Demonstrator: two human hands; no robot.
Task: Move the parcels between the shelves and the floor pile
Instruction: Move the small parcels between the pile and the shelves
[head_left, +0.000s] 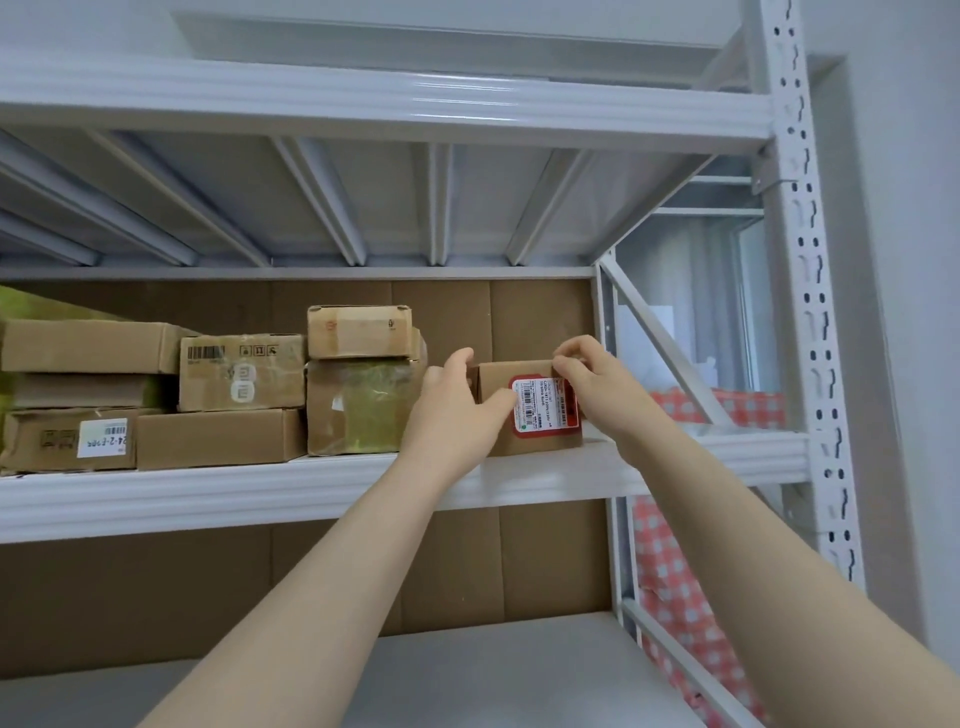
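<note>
Head view: small box held on both sides.
My left grip hugs its left side, my right grip curls over its top corner. It sits on the shelf beside a taped box. I should keep it level.

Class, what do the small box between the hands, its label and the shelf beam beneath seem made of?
Small box: apparently cardboard, brown and matt, with folded edges.
Label: glossy printed paper or film, red-bordered, bearing barcodes.
Shelf beam: probably painted metal, white, ribbed, with a sheen.
</note>
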